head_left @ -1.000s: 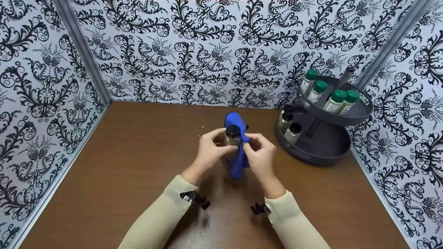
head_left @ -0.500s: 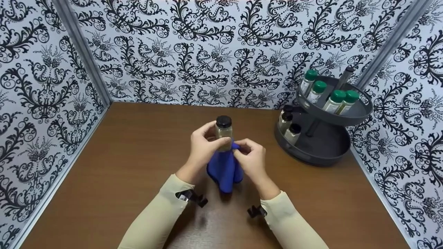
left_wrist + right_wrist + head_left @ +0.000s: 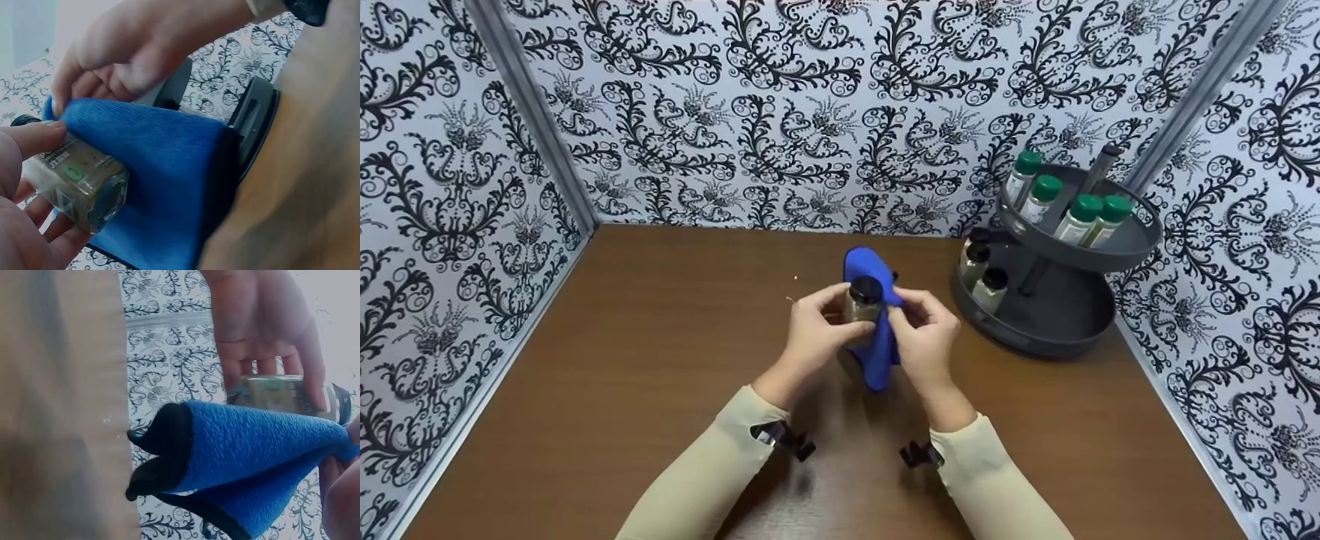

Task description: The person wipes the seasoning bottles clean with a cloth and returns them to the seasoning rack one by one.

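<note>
My left hand (image 3: 814, 330) grips a squarish clear spice jar (image 3: 79, 174) with a black cap (image 3: 865, 289). Printed lettering and a green mark show on its side in the left wrist view. A blue cloth (image 3: 247, 444) with dark edging hangs from the pinched fingers of my right hand (image 3: 926, 334). It drapes just to the right of the jar and overlaps it in the left wrist view. Both hands are raised above the wooden table, close together.
At the right stands a two-tier dark grey round rack (image 3: 1039, 334). Several green-capped jars (image 3: 1078, 219) are on its upper tier, and black-capped jars (image 3: 990, 290) on the lower. Small crumbs (image 3: 795, 278) lie on the brown table (image 3: 682, 300). Patterned walls enclose it.
Half a second ago the jar was raised and further left, with the cloth hanging lower in front. Now jar and cloth are back right, much as one second ago, cloth along the jar's right side.
</note>
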`<action>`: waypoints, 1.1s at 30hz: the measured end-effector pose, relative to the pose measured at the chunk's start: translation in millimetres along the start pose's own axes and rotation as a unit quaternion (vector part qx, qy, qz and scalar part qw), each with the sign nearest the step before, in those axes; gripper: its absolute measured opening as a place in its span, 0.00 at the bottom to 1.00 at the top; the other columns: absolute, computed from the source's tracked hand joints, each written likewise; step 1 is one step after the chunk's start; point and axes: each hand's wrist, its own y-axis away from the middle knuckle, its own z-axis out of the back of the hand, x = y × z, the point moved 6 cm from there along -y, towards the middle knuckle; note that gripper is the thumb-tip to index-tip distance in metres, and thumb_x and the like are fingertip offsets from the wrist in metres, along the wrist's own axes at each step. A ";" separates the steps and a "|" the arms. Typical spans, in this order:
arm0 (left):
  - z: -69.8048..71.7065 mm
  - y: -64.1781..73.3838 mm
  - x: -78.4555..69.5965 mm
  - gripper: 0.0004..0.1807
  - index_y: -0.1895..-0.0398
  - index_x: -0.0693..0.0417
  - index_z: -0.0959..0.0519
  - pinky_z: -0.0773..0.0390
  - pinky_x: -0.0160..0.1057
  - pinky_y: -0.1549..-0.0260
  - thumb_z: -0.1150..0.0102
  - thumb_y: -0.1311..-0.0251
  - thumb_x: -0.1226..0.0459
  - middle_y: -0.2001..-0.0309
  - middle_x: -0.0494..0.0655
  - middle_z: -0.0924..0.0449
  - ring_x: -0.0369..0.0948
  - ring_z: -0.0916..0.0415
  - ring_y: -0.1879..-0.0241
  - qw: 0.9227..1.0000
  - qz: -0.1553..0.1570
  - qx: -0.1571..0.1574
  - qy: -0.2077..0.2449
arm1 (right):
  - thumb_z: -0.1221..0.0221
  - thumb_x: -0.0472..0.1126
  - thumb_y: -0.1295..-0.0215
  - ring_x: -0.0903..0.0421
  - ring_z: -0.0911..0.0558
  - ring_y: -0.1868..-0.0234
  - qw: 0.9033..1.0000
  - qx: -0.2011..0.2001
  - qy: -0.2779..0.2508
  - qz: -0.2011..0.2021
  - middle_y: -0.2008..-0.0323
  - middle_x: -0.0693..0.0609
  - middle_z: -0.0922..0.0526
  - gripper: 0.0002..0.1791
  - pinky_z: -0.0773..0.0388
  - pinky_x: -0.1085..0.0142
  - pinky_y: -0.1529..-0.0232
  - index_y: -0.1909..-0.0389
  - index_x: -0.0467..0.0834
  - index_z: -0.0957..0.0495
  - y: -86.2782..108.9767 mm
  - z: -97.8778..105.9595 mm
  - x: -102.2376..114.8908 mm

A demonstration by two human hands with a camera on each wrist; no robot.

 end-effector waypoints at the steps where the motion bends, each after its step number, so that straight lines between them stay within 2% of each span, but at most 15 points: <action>1: -1.1 0.6 1.6 0.29 0.42 0.56 0.13 0.12 0.47 0.51 0.17 0.52 0.68 0.59 0.53 0.09 0.40 0.14 0.59 1.000 0.002 0.005 0.000 | 0.32 0.21 0.41 0.60 0.11 0.66 1.000 -0.005 -0.007 0.003 0.64 0.43 0.08 0.10 0.13 0.70 0.62 0.59 0.30 0.11 -0.8 0.9 0.1; 4: -2.4 0.7 4.2 0.29 0.42 0.55 0.13 0.12 0.44 0.52 0.17 0.52 0.67 0.59 0.53 0.10 0.41 0.14 0.59 1.000 0.004 0.015 -0.004 | 0.32 0.21 0.40 0.61 0.12 0.66 1.000 -0.009 -0.017 0.005 0.63 0.44 0.08 0.10 0.13 0.70 0.62 0.58 0.29 0.11 -2.2 1.6 0.3; 7: 0.5 -0.7 4.1 0.29 0.42 0.56 0.13 0.12 0.42 0.52 0.17 0.52 0.68 0.59 0.53 0.10 0.41 0.14 0.59 1.000 0.004 0.008 -0.004 | 0.32 0.22 0.41 0.62 0.13 0.68 1.000 0.001 0.006 -0.005 0.65 0.42 0.09 0.10 0.15 0.72 0.64 0.59 0.31 0.11 -1.2 -0.3 -1.6; 14: 17.5 -4.4 -5.0 0.30 0.42 0.58 0.14 0.12 0.40 0.52 0.18 0.53 0.70 0.57 0.55 0.09 0.40 0.13 0.58 0.999 0.009 -0.033 0.015 | 0.31 0.23 0.45 0.64 0.15 0.70 0.994 0.058 0.068 -0.055 0.68 0.39 0.09 0.10 0.18 0.75 0.66 0.64 0.37 0.10 9.6 -13.1 -14.1; 17: 25.7 -6.6 -10.8 0.30 0.42 0.59 0.14 0.12 0.39 0.52 0.18 0.54 0.70 0.58 0.56 0.09 0.41 0.13 0.59 0.999 0.003 -0.050 0.013 | 0.31 0.23 0.46 0.64 0.16 0.71 0.990 0.086 0.089 -0.062 0.69 0.42 0.09 0.09 0.18 0.75 0.66 0.66 0.38 0.10 14.7 -19.7 -19.1; 22: 33.6 -8.8 -15.6 0.30 0.42 0.60 0.14 0.12 0.36 0.54 0.19 0.54 0.71 0.59 0.56 0.10 0.41 0.13 0.60 0.997 0.011 -0.072 0.032 | 0.32 0.24 0.47 0.63 0.16 0.70 0.984 0.122 0.113 -0.063 0.70 0.45 0.09 0.10 0.19 0.75 0.66 0.67 0.40 0.10 20.1 -26.2 -23.8; 26: 30.5 -9.0 -15.5 0.30 0.43 0.61 0.14 0.13 0.35 0.54 0.19 0.54 0.72 0.59 0.56 0.10 0.41 0.14 0.61 0.997 0.018 -0.065 0.044 | 0.32 0.25 0.47 0.62 0.14 0.68 0.985 0.114 0.119 -0.059 0.69 0.45 0.09 0.09 0.17 0.75 0.65 0.68 0.40 0.10 19.2 -24.1 -20.9; 33: 16.7 -5.8 -9.1 0.29 0.43 0.59 0.14 0.12 0.40 0.53 0.18 0.52 0.70 0.58 0.55 0.10 0.40 0.14 0.59 1.000 0.004 -0.024 0.010 | 0.32 0.22 0.46 0.64 0.13 0.68 0.995 0.055 0.073 -0.042 0.67 0.40 0.09 0.09 0.15 0.74 0.64 0.65 0.35 0.10 9.9 -12.9 -9.6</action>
